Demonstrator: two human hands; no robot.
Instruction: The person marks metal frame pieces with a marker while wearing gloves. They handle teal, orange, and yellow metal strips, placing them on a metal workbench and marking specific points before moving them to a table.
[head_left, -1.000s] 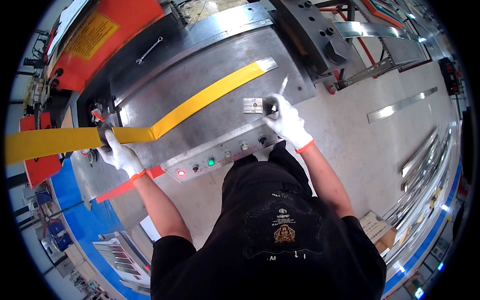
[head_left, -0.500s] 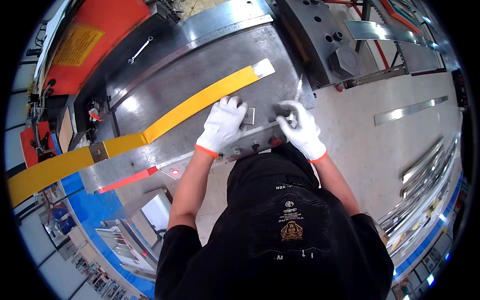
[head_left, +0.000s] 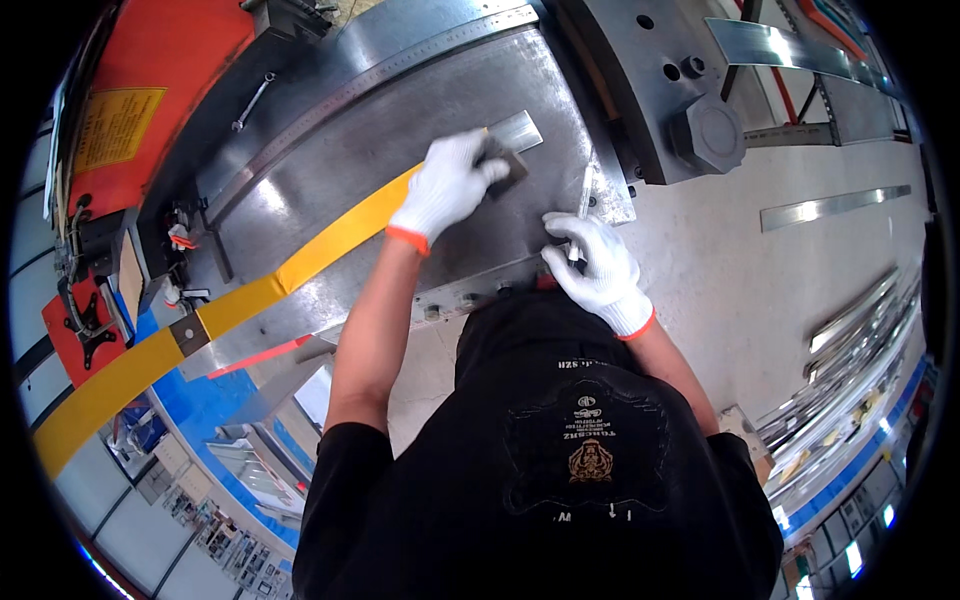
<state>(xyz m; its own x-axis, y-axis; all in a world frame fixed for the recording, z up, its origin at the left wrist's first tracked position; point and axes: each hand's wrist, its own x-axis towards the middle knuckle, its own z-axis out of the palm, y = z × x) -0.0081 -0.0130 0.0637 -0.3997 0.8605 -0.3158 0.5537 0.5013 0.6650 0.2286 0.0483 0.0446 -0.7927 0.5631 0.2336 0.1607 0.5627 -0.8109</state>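
Note:
My left hand [head_left: 450, 185], in a white knit glove with an orange cuff, grips a small dark square metal plate [head_left: 507, 174] by its edge. It is over the yellow-covered metal strip [head_left: 345, 235], beside the strip's bare silver end [head_left: 522, 137]. Slight blur softens the plate and fingertips. My right hand [head_left: 597, 265], gloved the same way, has its fingers curled round a slim, pale pen-like tool [head_left: 586, 190] that points away from me. Part of that tool is hidden by the fingers. Farther left, a dark square piece with a hole [head_left: 188, 335] sits on the strip.
A steel ruler scale [head_left: 390, 70] runs along the back of the metal machine table [head_left: 330, 160]. A wrench [head_left: 254, 102] lies behind it. The heavy dark machine block with a large hex bolt [head_left: 708, 135] stands right. Metal strips [head_left: 865, 350] lie on the floor at right.
My left hand has picked the square plate up from near the table's front edge and carried it away from me to the strip's bare end. My right hand has shifted slightly toward me.

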